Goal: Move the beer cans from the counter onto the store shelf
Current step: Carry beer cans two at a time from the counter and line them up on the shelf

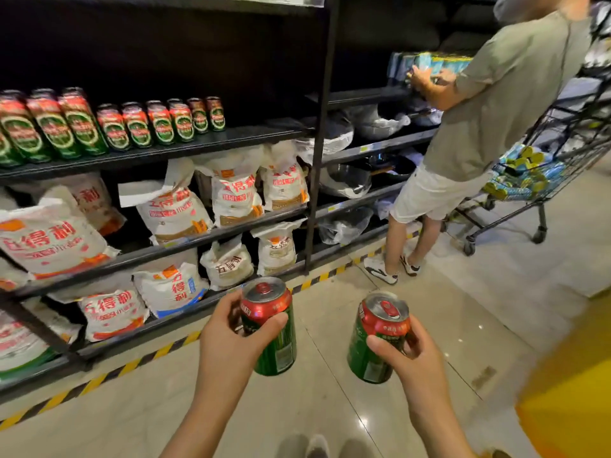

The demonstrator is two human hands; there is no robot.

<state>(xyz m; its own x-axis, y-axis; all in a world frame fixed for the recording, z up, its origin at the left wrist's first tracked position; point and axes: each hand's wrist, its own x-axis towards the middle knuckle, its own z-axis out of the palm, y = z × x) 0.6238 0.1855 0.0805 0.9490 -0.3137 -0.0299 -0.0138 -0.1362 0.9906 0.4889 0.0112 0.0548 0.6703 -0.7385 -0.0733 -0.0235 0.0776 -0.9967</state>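
— While you stand facing the shelf (185,147), what does each hand carry?
— Item one: your left hand (228,338) grips a beer can (276,328), fingers curled round its near side. Item two: your right hand (411,355) grips a second can (373,338), tilted left.
— Stock already shelved?
— A row of matching cans (109,123), far left, above the flour bags (172,209).

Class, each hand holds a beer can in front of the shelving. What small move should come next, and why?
Probably lift the can in the left hand up-left to the bare stretch of shelf right of the row of cans; both hands already grip cans, and that end looks free.
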